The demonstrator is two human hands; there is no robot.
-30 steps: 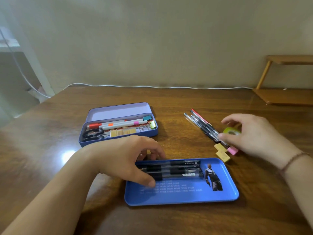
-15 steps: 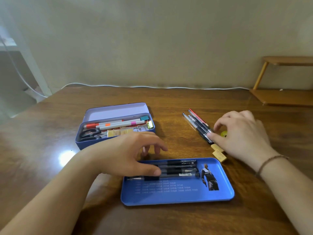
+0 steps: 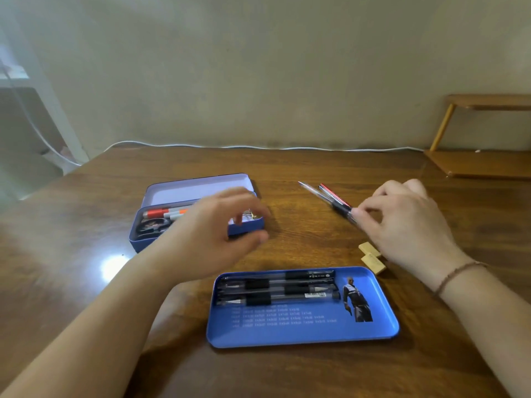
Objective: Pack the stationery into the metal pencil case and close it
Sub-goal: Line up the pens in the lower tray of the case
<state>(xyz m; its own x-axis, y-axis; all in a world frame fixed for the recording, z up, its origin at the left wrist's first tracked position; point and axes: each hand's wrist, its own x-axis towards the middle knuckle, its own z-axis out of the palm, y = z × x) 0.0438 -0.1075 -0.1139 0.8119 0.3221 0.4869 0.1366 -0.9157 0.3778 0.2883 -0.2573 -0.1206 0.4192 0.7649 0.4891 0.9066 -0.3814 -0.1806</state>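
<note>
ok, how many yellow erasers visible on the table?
2: one yellow eraser and another nearer the blue tray, both beside the right hand, which may hide more.

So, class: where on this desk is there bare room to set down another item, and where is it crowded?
Free: the tray's printed lower half, below the black pens; bare table between the open pencil case and the white cable. Crowded: around the right hand, with loose pens and erasers.
</note>
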